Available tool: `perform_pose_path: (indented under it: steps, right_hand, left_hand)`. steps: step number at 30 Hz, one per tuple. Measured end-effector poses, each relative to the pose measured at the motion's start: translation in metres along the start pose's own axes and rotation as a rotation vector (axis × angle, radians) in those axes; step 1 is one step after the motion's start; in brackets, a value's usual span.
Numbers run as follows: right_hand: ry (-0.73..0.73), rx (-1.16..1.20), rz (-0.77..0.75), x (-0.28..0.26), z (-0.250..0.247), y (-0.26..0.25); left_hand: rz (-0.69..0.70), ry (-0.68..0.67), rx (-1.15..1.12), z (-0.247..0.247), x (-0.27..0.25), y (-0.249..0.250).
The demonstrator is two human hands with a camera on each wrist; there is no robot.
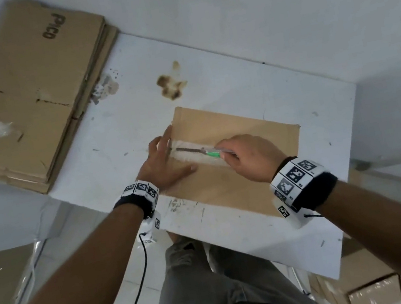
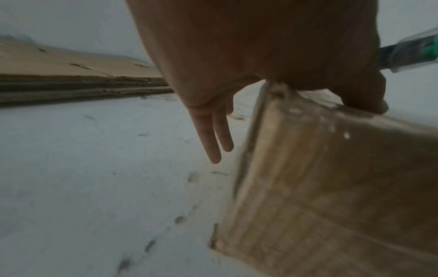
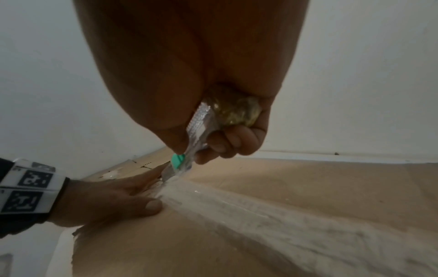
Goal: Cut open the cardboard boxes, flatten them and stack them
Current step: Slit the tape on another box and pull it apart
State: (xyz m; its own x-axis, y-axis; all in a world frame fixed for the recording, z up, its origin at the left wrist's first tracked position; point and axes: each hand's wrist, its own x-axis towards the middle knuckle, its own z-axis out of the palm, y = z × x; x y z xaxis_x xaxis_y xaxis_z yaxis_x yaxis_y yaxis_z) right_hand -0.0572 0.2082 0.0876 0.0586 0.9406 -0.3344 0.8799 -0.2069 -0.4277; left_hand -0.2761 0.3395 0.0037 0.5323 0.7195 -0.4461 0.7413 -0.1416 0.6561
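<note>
Flattened boxes [image 1: 23, 97] (top sheet printed "PICO") lie stacked beside the table [image 1: 234, 78].

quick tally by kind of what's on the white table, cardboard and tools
Taped cardboard box, on the white table, left hand resting on its edge: 1
Stack of flattened cardboard (sheets cannot be counted): 1
Utility knife, clear with a green slider, held in the right hand: 1
Total: 3

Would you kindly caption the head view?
Right hand draws clear-handled utility knife along taped brown cardboard box; left hand steadies it.
</note>
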Motion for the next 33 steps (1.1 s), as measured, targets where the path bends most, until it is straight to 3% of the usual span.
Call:
perform_pose_path:
  steps: [5, 14, 28, 33]
  right_hand:
    - [0.044, -0.017, 0.003, 0.003, -0.005, -0.010]
    - [0.011, -0.178, -0.078, 0.011, -0.025, -0.026]
    - [-0.030, -0.314, -0.033, -0.007, -0.023, -0.012]
    - [0.019, -0.317, -0.006, -0.003, -0.018, -0.014]
  left_hand:
    - [0.080, 0.062, -0.042, 0.015, -0.003, -0.001]
    - [0.047, 0.076, -0.060, 0.015, -0.003, 0.000]
    - [0.037, 0.088, 0.043, 0.019, -0.001, 0.000]
    - [0.011, 0.126, 0.161, 0.019, -0.004, 0.007]
